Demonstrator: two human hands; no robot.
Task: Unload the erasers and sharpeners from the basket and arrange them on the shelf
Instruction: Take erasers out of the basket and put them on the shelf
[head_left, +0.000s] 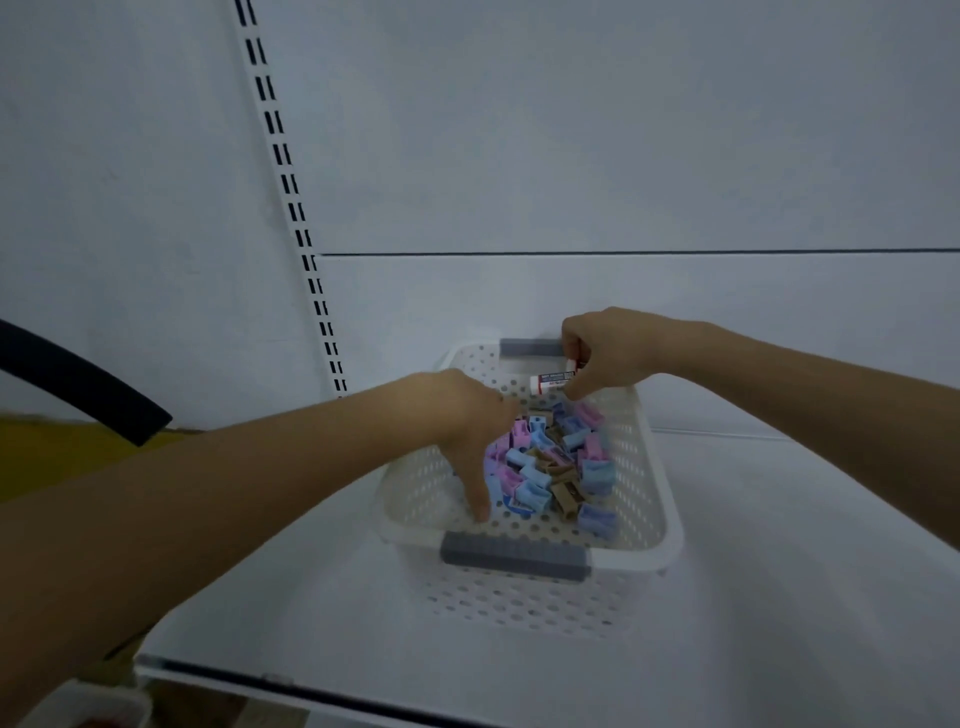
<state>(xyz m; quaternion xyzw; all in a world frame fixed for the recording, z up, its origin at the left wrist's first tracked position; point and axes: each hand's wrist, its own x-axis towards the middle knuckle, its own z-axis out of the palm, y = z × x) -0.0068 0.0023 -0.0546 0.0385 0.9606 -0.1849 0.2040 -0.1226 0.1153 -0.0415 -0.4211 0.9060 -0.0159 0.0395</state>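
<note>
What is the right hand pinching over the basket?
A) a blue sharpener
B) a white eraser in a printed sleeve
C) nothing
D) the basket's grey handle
B: the right hand pinches a white sleeved eraser above the far end of the basket.

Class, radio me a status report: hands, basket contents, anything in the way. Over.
Right hand pinching an eraser over the far end of the basket. Left hand down among the sharpeners, grip unclear. Nothing blocking either hand.

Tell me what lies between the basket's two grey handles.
Head view: a heap of blue, pink and tan sharpeners on the basket floor; the right hand holds an eraser above.
</note>
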